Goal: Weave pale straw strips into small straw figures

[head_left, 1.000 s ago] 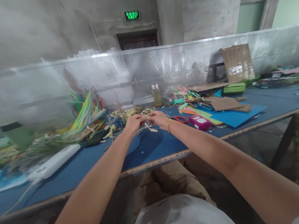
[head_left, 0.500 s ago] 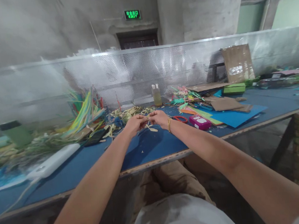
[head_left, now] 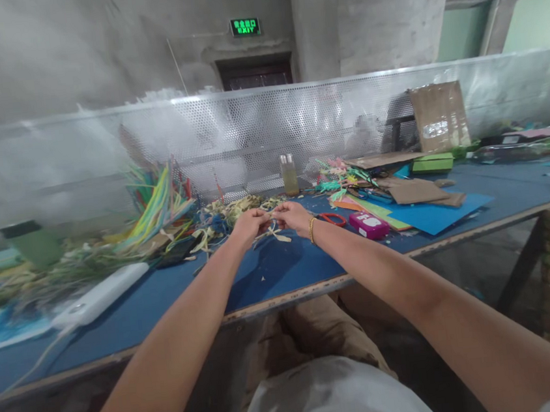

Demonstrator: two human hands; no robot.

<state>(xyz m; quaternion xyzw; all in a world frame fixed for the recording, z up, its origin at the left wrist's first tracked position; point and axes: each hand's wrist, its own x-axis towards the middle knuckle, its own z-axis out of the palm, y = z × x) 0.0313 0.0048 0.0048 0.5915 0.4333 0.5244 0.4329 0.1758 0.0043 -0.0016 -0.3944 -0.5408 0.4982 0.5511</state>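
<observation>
My left hand (head_left: 250, 227) and my right hand (head_left: 295, 218) meet fingertip to fingertip above the blue table. Both are closed in a pinch on a small pale yellow strip (head_left: 269, 216), mostly covered by the fingers. Just below them lies or hangs a pale leaf-like strip (head_left: 281, 237); whether it joins the pinched piece I cannot tell. Behind my hands spreads a heap of pale yellow strips (head_left: 241, 205). Red-handled scissors (head_left: 333, 219) rest right of my right wrist, partly behind it, beside a magenta box (head_left: 369, 225).
Left on the table (head_left: 282, 277) are a white power strip (head_left: 101, 294), a green bottle (head_left: 30, 243) and a bundle of colourful stems (head_left: 159, 205). A clear bottle (head_left: 289, 175) stands by the perforated metal screen (head_left: 247, 130). Blue sheets (head_left: 436, 215) and cardboard (head_left: 415, 190) lie right.
My hands stay together in nearly the same place, with small finger shifts. The pale strip beneath them has changed its angle slightly. The view moved a little.
</observation>
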